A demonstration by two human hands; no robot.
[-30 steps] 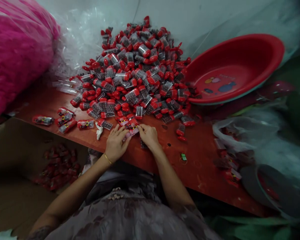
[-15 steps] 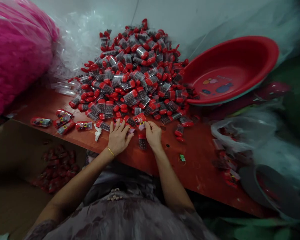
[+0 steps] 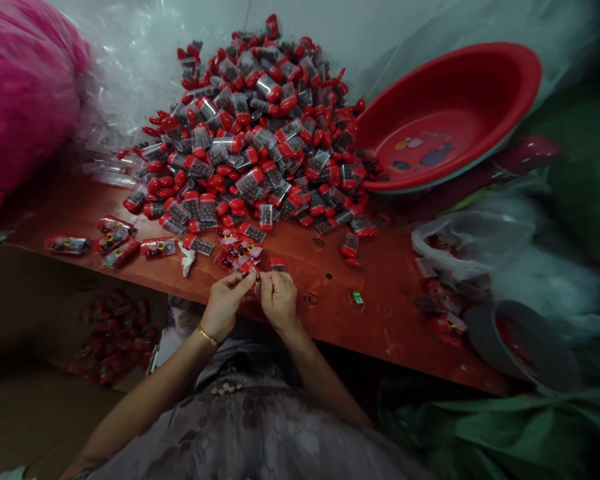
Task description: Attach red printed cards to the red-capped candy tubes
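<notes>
At the table's near edge, my left hand (image 3: 223, 305) and my right hand (image 3: 280, 301) pinch a small red printed wrapper (image 3: 255, 279) between them, thumbs and fingertips close together. Just beyond them lie more red printed wrappers (image 3: 239, 251) in a loose stack. One red-capped clear container (image 3: 277, 264) sits partly hidden behind my right hand. A large heap of red-capped clear containers with dark contents (image 3: 260, 133) rises behind the wrappers. Several containers in printed wrappers (image 3: 121, 253) lie to the left of my hands, near a crumpled white scrap (image 3: 187, 259).
A red basin (image 3: 460, 113) leans at the back right. On the right stand an open plastic bag (image 3: 470, 237) and a grey bowl (image 3: 523, 347). A bag of pink pieces (image 3: 25, 100) fills the back left. Below the edge, a box holds wrapped red pieces (image 3: 115, 333).
My right hand has drawn a wrapper back from the stack toward the table's edge. My left hand has lifted off the wrappers and closed on that same one. The view has shifted slightly.
</notes>
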